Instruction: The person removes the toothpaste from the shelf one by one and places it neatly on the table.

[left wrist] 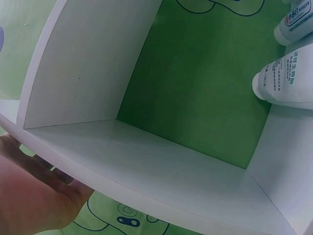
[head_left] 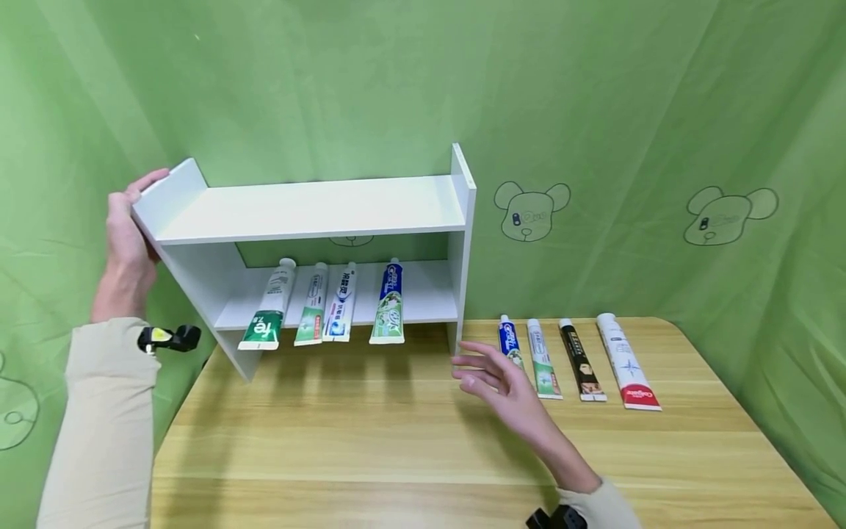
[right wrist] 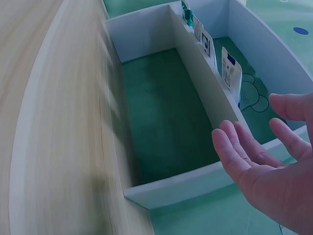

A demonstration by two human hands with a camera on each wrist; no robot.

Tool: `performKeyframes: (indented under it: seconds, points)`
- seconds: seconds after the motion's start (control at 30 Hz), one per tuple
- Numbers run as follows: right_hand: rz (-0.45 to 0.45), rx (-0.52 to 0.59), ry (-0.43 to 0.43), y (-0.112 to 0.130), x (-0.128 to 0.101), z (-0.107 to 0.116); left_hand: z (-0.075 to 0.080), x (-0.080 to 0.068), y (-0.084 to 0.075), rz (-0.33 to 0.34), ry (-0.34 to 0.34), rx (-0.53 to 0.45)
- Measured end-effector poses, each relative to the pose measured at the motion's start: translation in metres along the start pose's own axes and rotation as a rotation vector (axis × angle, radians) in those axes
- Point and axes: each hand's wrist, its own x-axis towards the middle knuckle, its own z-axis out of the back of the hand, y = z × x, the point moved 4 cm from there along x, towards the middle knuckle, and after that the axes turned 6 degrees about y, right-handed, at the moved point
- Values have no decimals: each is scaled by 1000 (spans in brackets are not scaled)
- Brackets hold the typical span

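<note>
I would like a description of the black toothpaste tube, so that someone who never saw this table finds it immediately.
Start at the white shelf on the wooden table and look to its right, where four tubes lie side by side on the tabletop. The black toothpaste tube is third from the shelf, between a white-and-green tube and a larger white tube with a red end. It is the only dark one.

Soft, even light falls from above in my head view; the green backdrop [head_left: 628, 110] is bright without glare. Faint shadows lie under the shelf [head_left: 317, 209] and beside my right hand [head_left: 502, 382] on the table [head_left: 396, 441]. Straight edges bow toward the frame's borders. The right wrist view smears the table's edge with motion blur. My left hand [left wrist: 34, 196] sits close and soft, slightly out of focus.
</note>
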Motion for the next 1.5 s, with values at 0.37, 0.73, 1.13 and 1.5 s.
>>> performKeyframes:
  seconds: [0.37,0.73,1.13,1.5]
  points:
    - [5,53,23,0,16,-15,1,1,1,-6,1,-16]
    - [2,99,25,-1,30,-25,-2,1,2,-3,1,-15]
    - [19,148,38,4,51,-38,1,2,1,-9,-12,-33]
    - [-2,205,16,9,67,-50,0,1,1,-5,-8,-46]
